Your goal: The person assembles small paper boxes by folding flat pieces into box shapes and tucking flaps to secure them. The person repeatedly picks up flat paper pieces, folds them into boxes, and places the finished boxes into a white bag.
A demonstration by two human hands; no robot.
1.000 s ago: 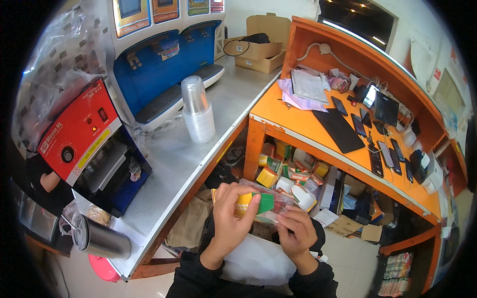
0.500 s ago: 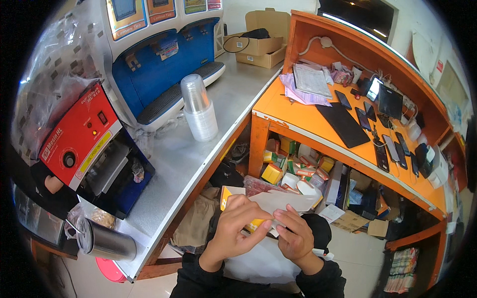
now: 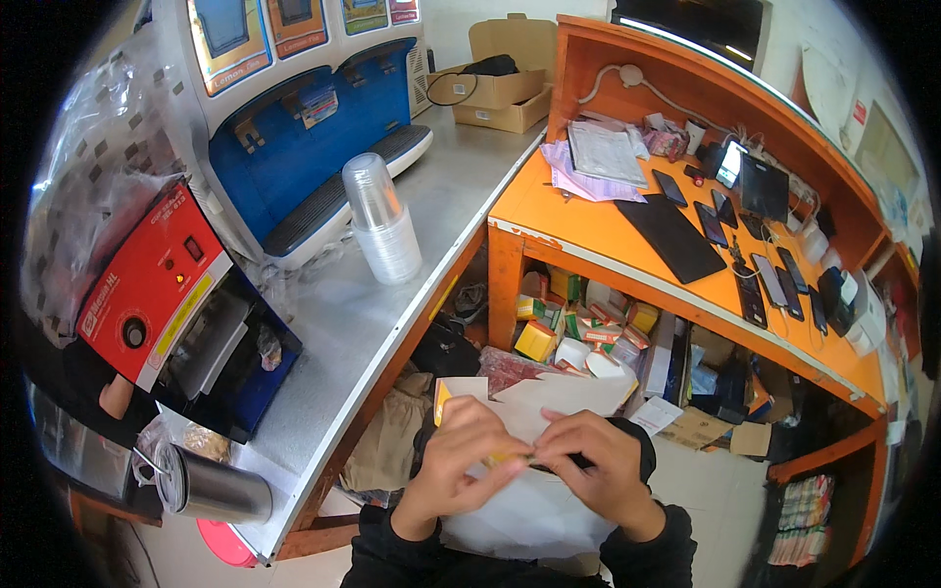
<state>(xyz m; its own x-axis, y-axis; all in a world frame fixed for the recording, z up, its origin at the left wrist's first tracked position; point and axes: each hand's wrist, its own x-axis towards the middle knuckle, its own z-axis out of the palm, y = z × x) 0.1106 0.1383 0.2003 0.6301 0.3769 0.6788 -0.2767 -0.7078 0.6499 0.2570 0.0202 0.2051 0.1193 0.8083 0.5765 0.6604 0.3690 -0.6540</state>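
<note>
My left hand (image 3: 456,461) and my right hand (image 3: 600,461) meet fingertip to fingertip above my lap. Both are closed in a pinch on something small, hidden by the fingers and blurred. Just beyond them is a pale sheet, apparently opened card (image 3: 564,397), with a torn-looking upper edge. A yellow and white carton piece (image 3: 443,397) shows past my left hand. Beneath my hands, white crumpled material (image 3: 534,519) lies across my lap.
A metal counter (image 3: 333,343) on the left holds a red cup sealer (image 3: 147,279), stacked clear cups (image 3: 384,230) and a steel tumbler (image 3: 223,482). Another person's hand (image 3: 116,397) is behind the sealer. Phones (image 3: 711,223) lie on the orange desk (image 3: 588,211); small cartons (image 3: 535,341) are heaped beneath.
My right hand has turned, its fingers now bent inward against the left fingertips. My left hand stays close to its place, slightly lower. The view has shifted slightly.
</note>
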